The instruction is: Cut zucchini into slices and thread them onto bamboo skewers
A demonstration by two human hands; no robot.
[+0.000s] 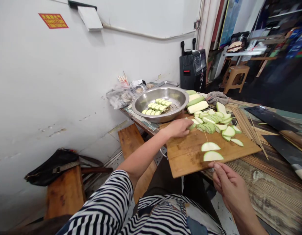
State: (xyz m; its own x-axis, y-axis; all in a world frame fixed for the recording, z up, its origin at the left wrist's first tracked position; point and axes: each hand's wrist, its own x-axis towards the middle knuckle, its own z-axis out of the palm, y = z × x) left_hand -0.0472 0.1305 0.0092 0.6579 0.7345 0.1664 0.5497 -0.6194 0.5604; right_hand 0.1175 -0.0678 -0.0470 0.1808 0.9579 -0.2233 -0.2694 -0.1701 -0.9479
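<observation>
white wall (23,78), scuffed | pipe (146,35) along it | wooden bench (65,192) lower left | tan stool (236,77) upper right

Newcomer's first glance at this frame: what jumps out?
Probably the pile of pale green slices on the wooden board, with the left hand at its left end and the right hand at the board's near edge, holding a skewer that carries two slices. Next, the wide metal bowl beyond, holding rows of slices. Then two dark-bladed knives at far right.
</observation>
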